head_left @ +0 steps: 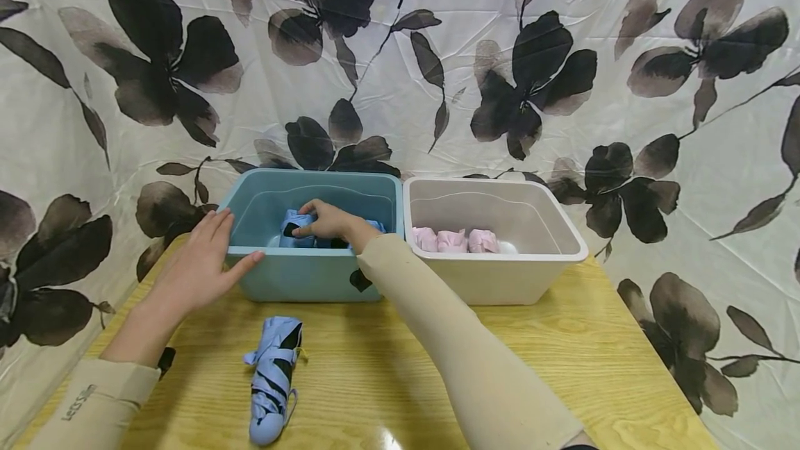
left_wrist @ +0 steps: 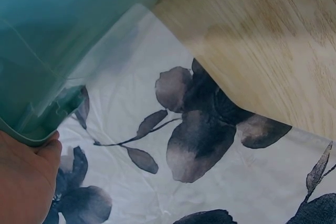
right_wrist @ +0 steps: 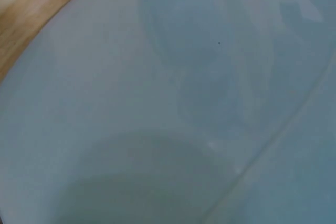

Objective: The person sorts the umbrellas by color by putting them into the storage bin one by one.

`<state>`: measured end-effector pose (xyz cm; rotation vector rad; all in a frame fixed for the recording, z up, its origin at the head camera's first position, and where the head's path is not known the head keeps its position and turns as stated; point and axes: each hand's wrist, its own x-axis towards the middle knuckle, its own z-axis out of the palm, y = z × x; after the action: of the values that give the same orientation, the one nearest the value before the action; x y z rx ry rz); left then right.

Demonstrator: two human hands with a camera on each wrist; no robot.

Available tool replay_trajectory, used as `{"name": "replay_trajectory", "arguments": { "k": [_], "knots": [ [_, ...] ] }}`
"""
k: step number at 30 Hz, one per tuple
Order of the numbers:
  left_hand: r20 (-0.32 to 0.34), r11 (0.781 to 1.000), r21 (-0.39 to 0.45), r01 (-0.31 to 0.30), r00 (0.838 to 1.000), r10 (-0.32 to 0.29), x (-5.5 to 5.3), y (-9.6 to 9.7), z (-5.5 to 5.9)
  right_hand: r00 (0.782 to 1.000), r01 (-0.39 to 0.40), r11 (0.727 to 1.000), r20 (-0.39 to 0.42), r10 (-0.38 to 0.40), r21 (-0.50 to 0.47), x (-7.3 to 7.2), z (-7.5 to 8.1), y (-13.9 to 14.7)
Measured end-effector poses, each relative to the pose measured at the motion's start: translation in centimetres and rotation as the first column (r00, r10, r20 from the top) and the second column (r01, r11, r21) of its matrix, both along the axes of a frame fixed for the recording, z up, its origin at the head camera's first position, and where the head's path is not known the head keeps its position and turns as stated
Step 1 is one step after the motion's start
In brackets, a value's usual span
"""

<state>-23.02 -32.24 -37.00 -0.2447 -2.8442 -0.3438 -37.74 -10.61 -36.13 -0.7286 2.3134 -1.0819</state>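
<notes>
Inside the blue bin [head_left: 312,273], my right hand [head_left: 331,221] pinches a blue cloth shoe [head_left: 294,224] with a dark sole, thumb and forefinger bent on its upper part. More blue shoes lie beside it, partly hidden under that hand. My left hand [head_left: 196,262] rests on the bin's front left corner, fingers along the left side and thumb stretched over the front rim; the left wrist view shows this hand [left_wrist: 26,177] against the rim. On the table in front lies another blue shoe [head_left: 272,380], ballet-style, its ribbons wound around it over a black sole.
A cream bin [head_left: 500,280] stands right against the blue one, with several folded pink shoes [head_left: 452,240] in it. Both bins sit at the back of the wooden table [head_left: 375,367], before a floral curtain [head_left: 437,54]. Blue bin wall [right_wrist: 157,77] fills the right wrist view.
</notes>
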Motion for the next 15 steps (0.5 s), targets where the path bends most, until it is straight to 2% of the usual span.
{"name": "replay_trajectory", "arguments": {
  "k": [5,11,15],
  "knots": [
    [-0.001,1.000,0.002,0.008,1.000,-0.008,-0.14,0.19,0.00,0.999,-0.028,0.996,0.033,0.025,0.087,-0.03,0.21,0.33],
    [0.001,1.000,0.006,0.018,1.000,-0.018,-0.13,0.18,-0.14,0.993,-0.067,0.990,0.103,0.054,0.128,0.21,0.31,0.42],
    [-0.008,1.000,0.012,0.022,1.000,-0.022,-0.08,0.03,-0.08,0.996,-0.069,0.988,0.066,0.060,0.138,0.33,0.63,0.43]
  ]
}}
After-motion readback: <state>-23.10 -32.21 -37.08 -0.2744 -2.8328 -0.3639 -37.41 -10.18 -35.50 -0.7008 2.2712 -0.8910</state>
